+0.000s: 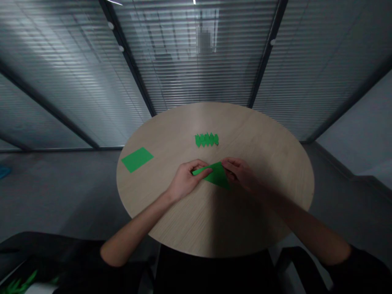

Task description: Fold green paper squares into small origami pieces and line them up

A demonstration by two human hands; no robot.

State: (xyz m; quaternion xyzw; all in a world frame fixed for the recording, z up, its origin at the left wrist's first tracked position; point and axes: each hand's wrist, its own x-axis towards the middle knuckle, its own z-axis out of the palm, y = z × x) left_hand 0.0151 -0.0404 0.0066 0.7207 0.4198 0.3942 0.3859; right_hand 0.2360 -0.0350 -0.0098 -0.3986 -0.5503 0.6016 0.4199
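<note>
Between my hands is a green sheet of paper (219, 174) in a triangular shape, held just over the middle of the round table. My left hand (188, 178) pinches its left corner, thumb on top and fingers behind. At the upper right corner, my right hand (240, 171) grips the paper between thumb and fingers. Beyond my hands lies a row of several small folded green paper pieces (207, 139), side by side. A flat green sheet (137, 159) rests at the table's left side.
The round wooden table (180, 228) has its far edge close to a glass wall with blinds (190, 81). Chair armrests stand at both sides of me. More green pieces (23, 283) show at the bottom left, and a blue item (4, 172) lies on the floor.
</note>
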